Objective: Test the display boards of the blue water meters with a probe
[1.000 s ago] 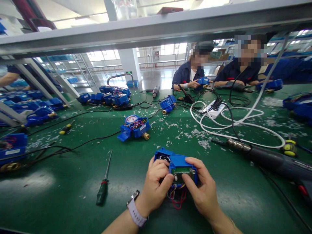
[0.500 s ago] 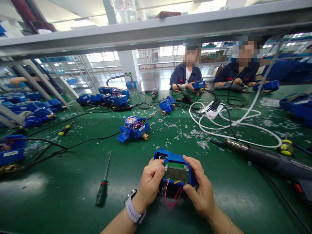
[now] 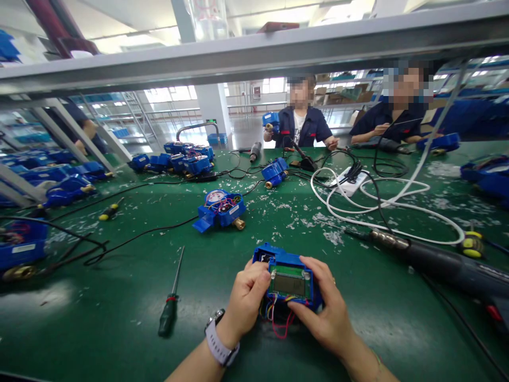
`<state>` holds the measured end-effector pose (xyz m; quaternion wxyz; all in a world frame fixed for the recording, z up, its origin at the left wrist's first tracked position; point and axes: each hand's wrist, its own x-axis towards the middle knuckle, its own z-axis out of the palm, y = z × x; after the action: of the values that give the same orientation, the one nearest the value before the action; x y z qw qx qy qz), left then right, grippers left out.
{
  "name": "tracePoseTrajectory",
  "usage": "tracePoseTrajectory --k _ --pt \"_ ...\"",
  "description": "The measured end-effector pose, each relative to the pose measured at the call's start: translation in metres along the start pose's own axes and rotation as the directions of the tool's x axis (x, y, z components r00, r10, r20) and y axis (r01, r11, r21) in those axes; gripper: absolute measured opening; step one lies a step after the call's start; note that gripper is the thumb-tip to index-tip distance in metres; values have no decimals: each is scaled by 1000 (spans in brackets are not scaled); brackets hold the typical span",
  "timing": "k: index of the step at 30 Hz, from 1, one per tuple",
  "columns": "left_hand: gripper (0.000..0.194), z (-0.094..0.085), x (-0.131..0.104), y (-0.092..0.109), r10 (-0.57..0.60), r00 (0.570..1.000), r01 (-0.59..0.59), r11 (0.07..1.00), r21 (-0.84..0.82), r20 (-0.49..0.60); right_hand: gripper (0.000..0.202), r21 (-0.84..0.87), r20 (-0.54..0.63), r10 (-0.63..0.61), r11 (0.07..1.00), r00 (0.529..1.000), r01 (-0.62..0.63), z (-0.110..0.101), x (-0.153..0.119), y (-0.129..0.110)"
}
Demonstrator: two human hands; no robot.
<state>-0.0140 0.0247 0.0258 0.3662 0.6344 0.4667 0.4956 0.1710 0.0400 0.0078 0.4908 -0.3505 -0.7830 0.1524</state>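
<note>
A blue housing (image 3: pixel 284 258) with a green circuit board and grey display (image 3: pixel 289 284) is held between both hands above the green table. My left hand (image 3: pixel 249 294) grips its left side, thumb near the board's left edge. My right hand (image 3: pixel 328 307) wraps round the right side, with the thumb at the lower edge by the wires. Red, yellow and white wires (image 3: pixel 281 329) hang below the board. An opened blue unit (image 3: pixel 220 209) with a brass fitting sits beyond the hands. Left of my left hand lies a green-handled screwdriver (image 3: pixel 168 315).
A heat gun (image 3: pixel 441 260) lies at the right, beside a looped white cable (image 3: pixel 413 225). Several blue units (image 3: pixel 186 159) stand at the back left. A metal shelf beam (image 3: pixel 238 55) crosses overhead. Two people sit opposite.
My right thumb has moved left along the housing's lower edge, and the red wires have shifted. One person opposite has raised a blue unit to the left in one hand.
</note>
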Motion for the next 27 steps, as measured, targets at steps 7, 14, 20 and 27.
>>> tracePoseTrajectory --k 7,14,20,27 --pt "54 0 -2 2 105 994 -107 992 60 31 51 64 -23 104 993 994 -102 3 -5 2" --pt "35 -1 -2 14 135 984 -151 979 141 113 51 149 -53 164 977 985 -155 7 -4 0" --pt "25 -1 -1 13 146 984 -159 979 127 106 52 125 -68 169 979 983 -160 8 -7 2" --pt "26 0 -4 11 149 985 -160 978 132 90 51 75 -102 137 989 985 -130 10 -5 1"
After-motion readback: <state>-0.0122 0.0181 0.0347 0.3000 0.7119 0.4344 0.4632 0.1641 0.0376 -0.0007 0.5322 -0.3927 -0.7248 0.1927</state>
